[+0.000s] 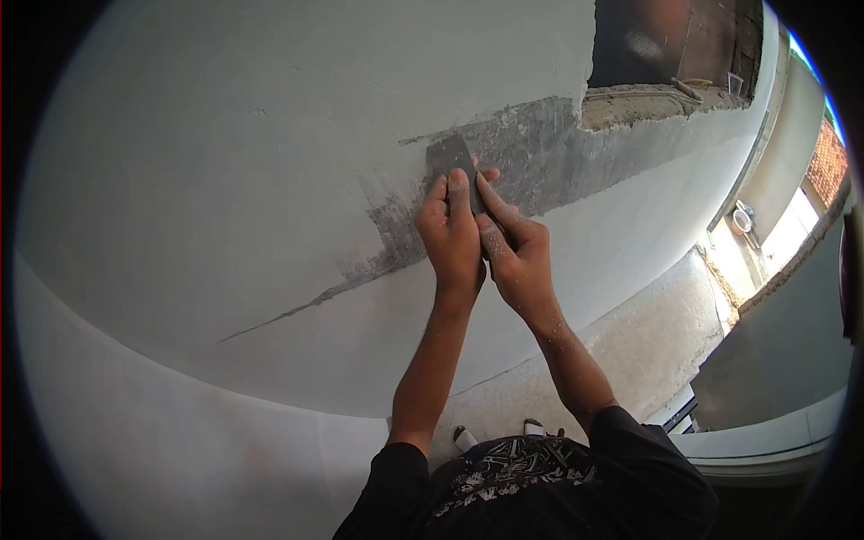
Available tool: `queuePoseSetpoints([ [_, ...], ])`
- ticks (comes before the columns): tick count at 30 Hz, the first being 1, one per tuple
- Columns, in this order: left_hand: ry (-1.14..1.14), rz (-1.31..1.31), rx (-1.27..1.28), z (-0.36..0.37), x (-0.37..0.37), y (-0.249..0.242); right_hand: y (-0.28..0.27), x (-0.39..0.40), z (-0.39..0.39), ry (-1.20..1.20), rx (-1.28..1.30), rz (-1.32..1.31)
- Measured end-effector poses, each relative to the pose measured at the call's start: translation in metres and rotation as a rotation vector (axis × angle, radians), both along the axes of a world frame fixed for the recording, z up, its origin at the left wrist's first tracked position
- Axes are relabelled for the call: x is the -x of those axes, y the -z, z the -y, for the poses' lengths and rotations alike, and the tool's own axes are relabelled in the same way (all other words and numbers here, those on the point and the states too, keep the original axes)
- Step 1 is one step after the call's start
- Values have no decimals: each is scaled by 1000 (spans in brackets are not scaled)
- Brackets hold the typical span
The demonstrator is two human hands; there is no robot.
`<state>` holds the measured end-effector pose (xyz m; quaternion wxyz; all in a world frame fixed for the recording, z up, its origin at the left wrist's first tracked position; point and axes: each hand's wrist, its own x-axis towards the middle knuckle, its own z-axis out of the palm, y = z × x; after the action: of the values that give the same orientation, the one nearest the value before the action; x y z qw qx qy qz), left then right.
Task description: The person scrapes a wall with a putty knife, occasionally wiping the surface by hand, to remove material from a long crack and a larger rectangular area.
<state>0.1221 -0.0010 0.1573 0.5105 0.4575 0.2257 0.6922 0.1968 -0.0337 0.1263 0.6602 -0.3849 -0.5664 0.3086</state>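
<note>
Both my hands meet in front of the wall, holding a small flat piece of dark grey sandpaper (447, 154). My left hand (450, 229) is closed on it, with the thumb pressed along its face. My right hand (517, 252) pinches its right edge near the lower end, forefinger stretched up along it. White dust coats the fingers and thumbs. Behind the hands, a rough dark grey patch (549, 162) runs across the pale wall (225, 180); the sandpaper overlaps its upper left part in this view.
An opening (666, 45) with a broken sill (630, 108) is at the upper right; small bits lie on the sill. The concrete floor (639, 351) stretches to a bright doorway on the right, where a white bucket (742, 220) stands. My feet (464, 439) show below.
</note>
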Motion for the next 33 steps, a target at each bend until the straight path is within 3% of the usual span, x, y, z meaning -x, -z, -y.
queuePoseSetpoints([
  [3, -131, -219, -68, -11, 5, 78, 44, -20, 5, -120, 98, 7],
  [5, 67, -361, 146, -5, 19, 99, 61, -49, 11, -232, 171, 62],
  [8, 218, -1136, 183, 9, 46, 69, 60, -98, 20, -255, 357, 224],
  [10, 6, -1128, 97, 27, 53, 29, 61, -120, 25, -206, 385, 175],
  [14, -764, -748, -402, 33, 53, -20, 64, -151, 36, -142, 499, 112],
  [17, -1246, -953, -680, 12, 45, -43, 64, -167, 43, -142, 502, 65],
  [20, -1466, -1328, -667, -28, -7, -32, 67, -180, 46, -142, 488, 43],
  [24, -1041, -1840, -869, -66, -79, 34, 74, -195, 44, -68, 469, -132],
  [26, -656, -1877, -941, -73, -102, 89, 79, -206, 38, -11, 385, -241],
  [28, 10, -2148, -743, -56, -109, 132, 80, -214, 32, 25, 301, -386],
  [30, 792, -2020, -295, -46, -104, 176, 81, -220, 16, 112, 240, -504],
  [32, 1061, -1591, 600, -29, -88, 209, 82, -219, -3, 146, 183, -599],
  [33, 1040, -1688, 467, -27, -75, 229, 81, -217, -13, 134, 161, -629],
])
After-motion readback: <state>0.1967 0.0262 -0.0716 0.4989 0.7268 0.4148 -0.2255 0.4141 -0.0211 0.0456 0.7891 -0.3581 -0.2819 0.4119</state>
